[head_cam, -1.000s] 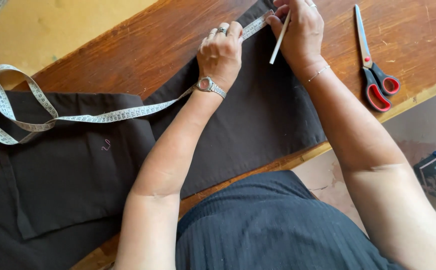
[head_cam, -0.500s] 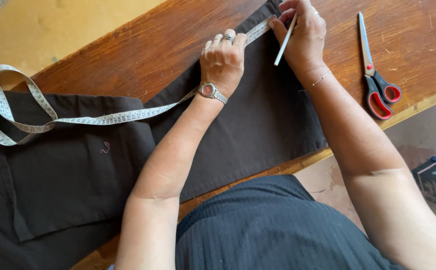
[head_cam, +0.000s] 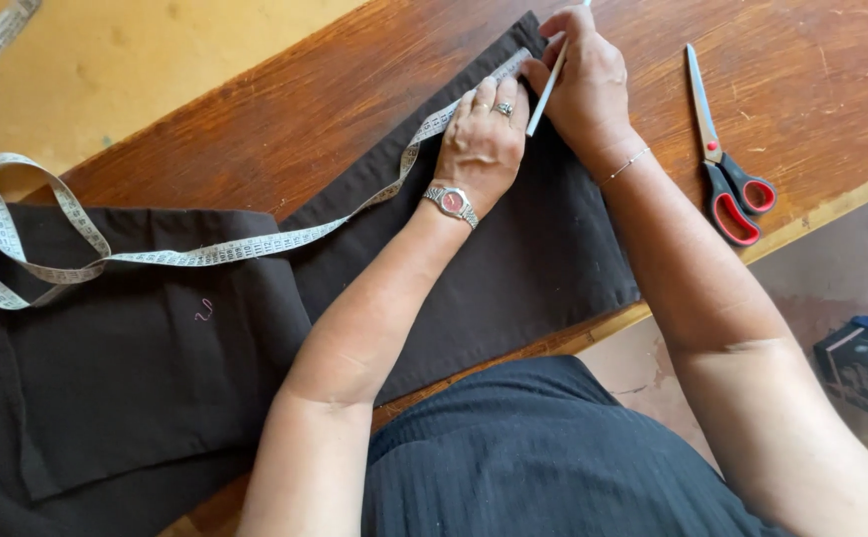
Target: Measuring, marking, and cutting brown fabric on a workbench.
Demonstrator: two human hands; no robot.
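Observation:
A dark brown cloth [head_cam: 514, 268] lies spread over a wooden table [head_cam: 335, 89]. A white measuring tape [head_cam: 205, 254] runs along the cloth's far edge. My left hand [head_cam: 482, 139] presses flat on the tape and cloth near the far corner; it wears a ring and a wristwatch. Just to the right of it, my right hand [head_cam: 585, 85] grips a thin white marking stick [head_cam: 545, 91] with its tip on the cloth beside the tape.
Red-handled scissors [head_cam: 722, 159] lie on the table to the right of my right arm. The tape's loose end loops off to the left [head_cam: 16, 229] over the cloth. A dark box [head_cam: 867, 368] sits on the floor at the right.
Both hands have stayed at the cloth's far corner; the left hand slid a little further along the tape, and the marking stick shifted slightly at the edge.

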